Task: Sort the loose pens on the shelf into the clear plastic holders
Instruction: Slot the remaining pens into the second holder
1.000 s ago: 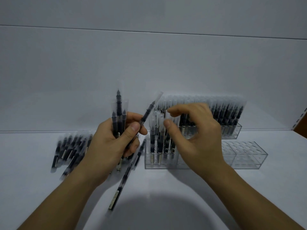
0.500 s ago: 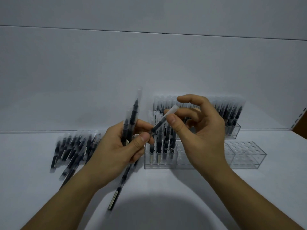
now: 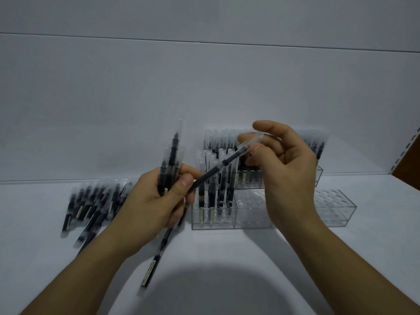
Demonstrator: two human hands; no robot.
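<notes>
My left hand (image 3: 150,205) grips a bundle of black pens (image 3: 170,160) with clear caps, their tips up. My right hand (image 3: 286,173) pinches the capped end of a single pen (image 3: 218,169) between thumb and fingers; its lower end still reaches the left hand's fingers. Below both hands stands a clear plastic holder (image 3: 250,219) with several pens upright in its left half. A pile of loose pens (image 3: 91,205) lies on the white shelf (image 3: 227,280) at the left. One more loose pen (image 3: 156,260) lies slanted under my left wrist.
A full holder of pens (image 3: 318,176) stands behind at the back wall. Another clear holder (image 3: 334,208) with bare holes sits to the right. The shelf's perforated upright (image 3: 406,148) rises at the far right.
My right hand closed on the cap end of one pen from the left hand's bundle and has drawn it up and to the right. The left hand has tilted its bundle slightly rightward.
</notes>
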